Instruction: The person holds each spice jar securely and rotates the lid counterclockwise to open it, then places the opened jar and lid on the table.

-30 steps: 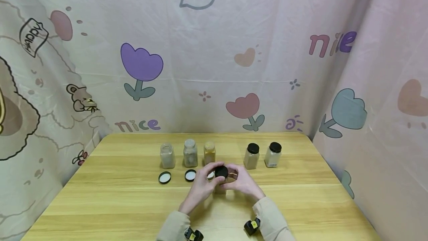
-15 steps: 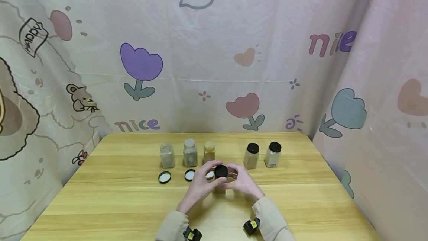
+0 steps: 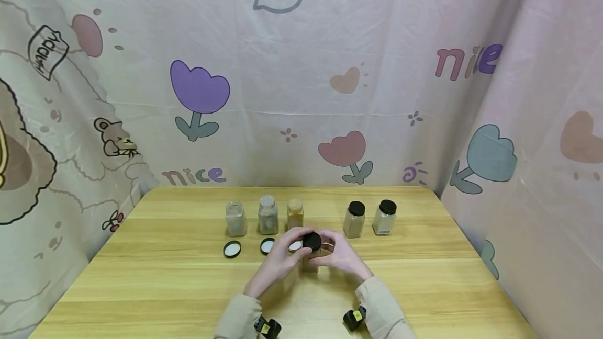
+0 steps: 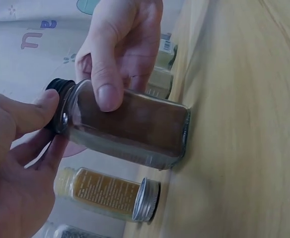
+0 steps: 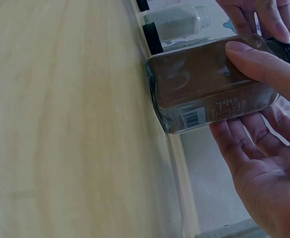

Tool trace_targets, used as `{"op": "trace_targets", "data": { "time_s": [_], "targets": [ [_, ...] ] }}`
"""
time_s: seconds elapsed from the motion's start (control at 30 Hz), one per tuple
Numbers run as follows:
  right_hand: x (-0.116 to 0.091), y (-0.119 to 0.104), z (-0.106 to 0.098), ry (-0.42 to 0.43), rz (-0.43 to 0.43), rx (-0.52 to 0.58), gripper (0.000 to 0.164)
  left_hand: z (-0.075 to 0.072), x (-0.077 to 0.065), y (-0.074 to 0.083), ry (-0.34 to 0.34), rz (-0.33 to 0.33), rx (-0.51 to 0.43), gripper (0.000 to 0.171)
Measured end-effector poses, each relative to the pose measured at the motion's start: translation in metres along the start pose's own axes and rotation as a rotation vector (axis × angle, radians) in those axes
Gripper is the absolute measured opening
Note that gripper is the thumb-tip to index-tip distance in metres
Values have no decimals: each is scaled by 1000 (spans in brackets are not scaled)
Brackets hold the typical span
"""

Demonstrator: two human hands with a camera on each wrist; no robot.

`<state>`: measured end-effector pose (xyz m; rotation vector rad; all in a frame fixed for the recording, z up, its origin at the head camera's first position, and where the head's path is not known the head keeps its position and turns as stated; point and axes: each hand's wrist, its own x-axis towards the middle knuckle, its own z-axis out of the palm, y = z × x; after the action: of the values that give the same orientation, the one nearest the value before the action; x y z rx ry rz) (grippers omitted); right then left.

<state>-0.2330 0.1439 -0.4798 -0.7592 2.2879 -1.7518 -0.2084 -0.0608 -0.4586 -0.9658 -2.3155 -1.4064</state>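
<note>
A square glass spice jar (image 4: 130, 124) of brown powder stands upright on the table in front of me. My right hand (image 3: 343, 256) grips its body, thumb on one face and fingers on the opposite side. My left hand (image 3: 279, 261) holds the black lid (image 3: 312, 241) on the jar's neck between thumb and fingers. In the right wrist view, a barcode label (image 5: 192, 116) shows low on the jar. Just behind it is an uncapped jar of yellow powder (image 3: 295, 216), its upturned lid (image 4: 147, 200) lying before it.
Two more uncapped jars, one pale (image 3: 236, 219) and one greyish (image 3: 268, 217), stand at the back left. Their lids (image 3: 232, 249) (image 3: 267, 246) lie upturned before them. Two black-capped jars (image 3: 355, 221) (image 3: 384, 218) stand at the back right. Printed curtains surround the wooden table (image 3: 141, 271).
The left wrist and forearm have swung slightly to the left while the fingers stay at the lid. The right hand and the jar have hardly moved.
</note>
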Motion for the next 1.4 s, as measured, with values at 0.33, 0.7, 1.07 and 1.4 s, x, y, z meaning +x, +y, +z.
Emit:
{"op": "trace_targets", "data": {
  "time_s": [0.33, 0.7, 1.07, 1.4],
  "targets": [
    [0, 1, -1, 2, -22, -2, 49, 5, 1, 6, 83, -70, 34, 44],
    [-1, 3, -2, 1, -17, -5, 52, -6, 3, 5, -100, 7, -56, 30],
    [0, 2, 0, 0, 10, 4, 48, 3, 0, 2, 84, -43, -8, 25],
    [1, 3, 0, 1, 12, 13, 47, -1, 0, 4, -42, -44, -110, 19]
  ]
}}
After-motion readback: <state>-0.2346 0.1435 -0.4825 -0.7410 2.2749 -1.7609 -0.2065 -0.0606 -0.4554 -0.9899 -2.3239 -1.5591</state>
